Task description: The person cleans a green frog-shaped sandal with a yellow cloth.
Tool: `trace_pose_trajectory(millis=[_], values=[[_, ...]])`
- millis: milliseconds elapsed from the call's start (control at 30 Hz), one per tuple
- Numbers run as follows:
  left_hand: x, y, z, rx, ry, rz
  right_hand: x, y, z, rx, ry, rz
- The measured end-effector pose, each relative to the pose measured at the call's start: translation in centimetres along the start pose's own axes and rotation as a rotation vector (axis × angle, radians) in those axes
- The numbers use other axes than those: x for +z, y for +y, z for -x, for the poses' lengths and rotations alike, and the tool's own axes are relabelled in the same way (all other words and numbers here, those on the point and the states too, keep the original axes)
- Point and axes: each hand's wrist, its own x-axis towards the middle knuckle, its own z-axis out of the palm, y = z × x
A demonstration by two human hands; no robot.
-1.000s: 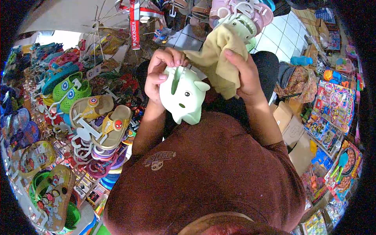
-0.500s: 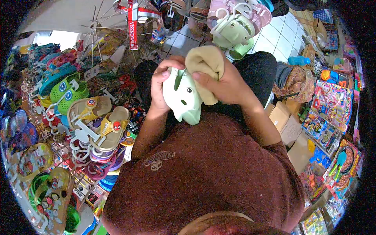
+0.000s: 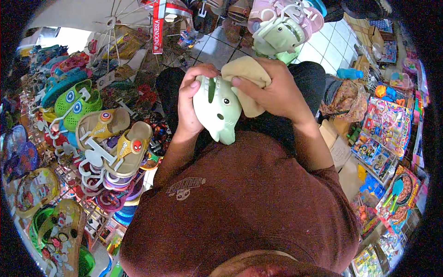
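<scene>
A pale green shark-shaped slipper [image 3: 218, 110], with an eye, white teeth and a dark green mouth slot, is held over my lap. My left hand [image 3: 190, 104] is wrapped round its left side, thumb near the mouth edge. In my right hand [image 3: 281, 92] is a folded beige cloth [image 3: 249, 85], gripped between thumb and fingers. The cloth lies against the slipper's upper right side. Part of the cloth and the fingers behind it are hidden.
Racks of sandals [image 3: 134, 147] and green clogs [image 3: 76, 106] crowd the left side. More shark slippers [image 3: 279, 37] hang beyond my knees, above a tiled floor [image 3: 323, 44]. Cardboard boxes [image 3: 339, 147] and packaged toys [image 3: 387, 124] stand at the right.
My right hand has moved slightly to the right with the cloth, which has shifted and looks flatter. The slipper has turned slightly, showing more of its eye side.
</scene>
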Motion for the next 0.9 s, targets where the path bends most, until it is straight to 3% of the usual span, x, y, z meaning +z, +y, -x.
trace_pose_trajectory(millis=[200, 300, 433, 567, 800, 900], values=[[0.4, 0.1, -0.1, 0.029, -0.012, -0.008, 0.1, -0.7, 0.0, -0.131, -0.049, 0.117], [0.1, -0.2, -0.2, 0.021, 0.037, 0.030, 0.1, -1.3, 0.7, -0.269, -0.194, 0.164], [-0.2, 0.0, 0.0, 0.062, -0.063, 0.006, 0.3, -2.3, 0.7, -0.248, -0.080, 0.292], [0.4, 0.5, 0.5, -0.041, -0.002, 0.048, 0.8, -1.3, 0.1, -0.147, 0.020, 0.248], [0.9, 0.5, 0.3, 0.052, 0.033, -0.005, 0.3, -2.9, 1.3, -0.203, -0.146, 0.247], [0.7, 0.2, 0.5, 0.053, 0.018, 0.036, 0.6, -3.1, 1.5, -0.212, -0.066, 0.328]])
